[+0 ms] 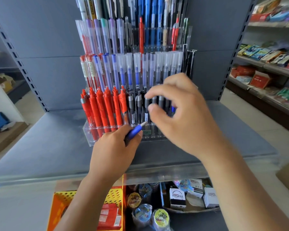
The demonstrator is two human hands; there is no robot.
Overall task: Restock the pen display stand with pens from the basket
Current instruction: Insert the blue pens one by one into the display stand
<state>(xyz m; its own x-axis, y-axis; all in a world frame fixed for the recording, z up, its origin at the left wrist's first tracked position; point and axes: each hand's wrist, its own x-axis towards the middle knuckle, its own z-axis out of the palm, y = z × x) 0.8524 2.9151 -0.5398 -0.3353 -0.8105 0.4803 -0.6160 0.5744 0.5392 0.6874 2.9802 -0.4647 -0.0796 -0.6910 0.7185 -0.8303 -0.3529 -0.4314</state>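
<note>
Left hand (113, 147) grips a blue silver-tipped plastic pen (135, 130) by the clear acrylic tiered stand (88, 132) on the grey shelf (40, 147), while the blurred right hand (182, 114) curls over the bottom-row black pens (132, 105), its grip impossible to tell.

A: What did the left grip (113, 148) hold?
B: A blue pen (135, 130), tip up, just in front of the clear pen stand (88, 132).
A: And the right grip (182, 117)?
B: Its fingers (158, 92) curled over the black pens (131, 104) in the front row. Too blurry to tell if it held one.
</note>
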